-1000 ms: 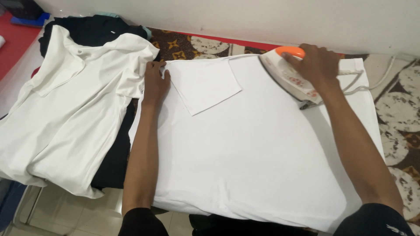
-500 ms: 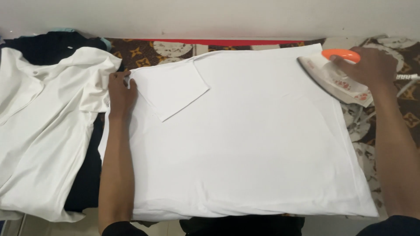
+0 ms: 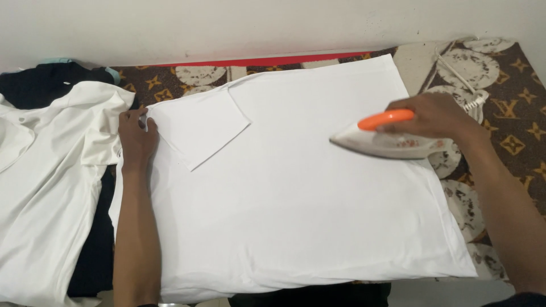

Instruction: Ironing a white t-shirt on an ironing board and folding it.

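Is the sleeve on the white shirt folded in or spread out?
Folded in: the sleeve lies flat over the white shirt, its edges forming a crisp flap near the left hand.

White shirt [image 3: 296, 199]; white iron [image 3: 387, 145], orange handle; brown patterned cloth [image 3: 512, 113]; seemingly black garment [image 3: 51, 85].

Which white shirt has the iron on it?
The flat white shirt in the middle, under the iron that the right hand holds. The other white shirt lies crumpled at the left.
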